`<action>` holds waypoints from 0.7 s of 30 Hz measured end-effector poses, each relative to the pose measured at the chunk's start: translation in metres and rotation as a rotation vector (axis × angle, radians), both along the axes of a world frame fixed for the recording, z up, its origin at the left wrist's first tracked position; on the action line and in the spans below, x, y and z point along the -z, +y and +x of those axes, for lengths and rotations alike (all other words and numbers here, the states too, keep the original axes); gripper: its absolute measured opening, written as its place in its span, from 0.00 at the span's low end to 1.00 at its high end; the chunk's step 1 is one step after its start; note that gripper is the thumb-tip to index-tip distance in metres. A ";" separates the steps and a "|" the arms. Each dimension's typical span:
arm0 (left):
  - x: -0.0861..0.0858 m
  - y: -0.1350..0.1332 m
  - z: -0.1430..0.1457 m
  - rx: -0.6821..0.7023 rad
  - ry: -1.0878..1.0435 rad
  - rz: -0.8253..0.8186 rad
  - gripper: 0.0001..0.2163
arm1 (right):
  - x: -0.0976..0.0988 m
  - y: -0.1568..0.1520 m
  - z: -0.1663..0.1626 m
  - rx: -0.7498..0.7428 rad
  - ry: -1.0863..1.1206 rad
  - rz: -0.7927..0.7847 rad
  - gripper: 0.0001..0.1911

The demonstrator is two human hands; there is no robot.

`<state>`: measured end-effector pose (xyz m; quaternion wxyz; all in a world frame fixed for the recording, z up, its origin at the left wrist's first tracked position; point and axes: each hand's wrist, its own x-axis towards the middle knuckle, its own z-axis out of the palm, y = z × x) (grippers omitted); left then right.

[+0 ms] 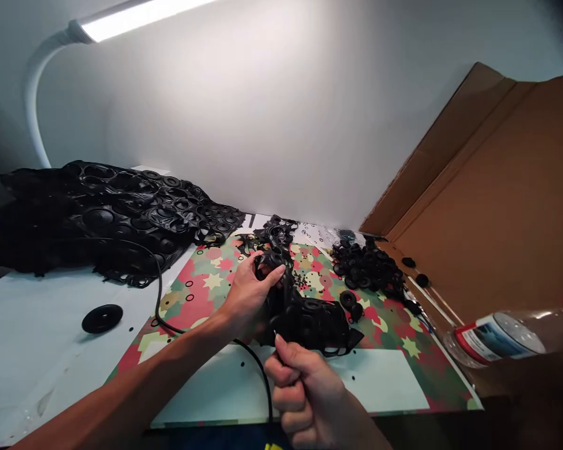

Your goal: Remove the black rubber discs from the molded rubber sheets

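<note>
A black rubber sheet with moulded round shapes (309,322) lies bunched over the patterned mat (206,281). My left hand (251,284) grips the upper part of this sheet, thumb and fingers curled round its edge. Close to the sheet's near edge, my right hand (307,390) is closed, thumb pressed on the bent forefinger. Whatever sits in that pinch is too small to make out. Just right of the sheet rest loose black rubber discs (348,300). Tiny black bits (304,281) are scattered behind it.
More moulded black sheets are heaped (122,212) at the left. A pile of black rubber parts (368,265) stands at the right, beside a cardboard sheet (507,187) and a plastic bottle (497,337). A black cable (158,294) crosses the mat. One black disc (102,319) lies left.
</note>
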<state>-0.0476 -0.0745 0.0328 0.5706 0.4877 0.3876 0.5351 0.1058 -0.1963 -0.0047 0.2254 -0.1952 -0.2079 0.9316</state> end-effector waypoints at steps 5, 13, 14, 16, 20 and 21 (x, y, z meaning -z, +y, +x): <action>0.006 0.006 -0.001 0.000 0.014 -0.006 0.21 | 0.011 0.001 -0.008 0.111 -0.030 0.109 0.38; 0.004 -0.003 0.002 0.202 -0.015 -0.047 0.21 | -0.018 0.012 -0.016 0.345 -0.201 0.025 0.37; 0.003 -0.004 0.002 0.220 -0.012 -0.052 0.21 | -0.020 0.013 -0.018 0.376 -0.211 0.014 0.37; 0.004 -0.005 0.003 0.235 0.001 -0.060 0.21 | -0.021 0.015 -0.022 0.421 -0.202 0.023 0.37; 0.009 -0.003 0.002 0.241 -0.028 -0.088 0.22 | -0.020 0.016 -0.038 0.512 -0.149 0.059 0.39; 0.011 -0.003 0.001 0.233 -0.038 -0.093 0.22 | -0.019 0.015 -0.043 0.553 -0.149 0.054 0.40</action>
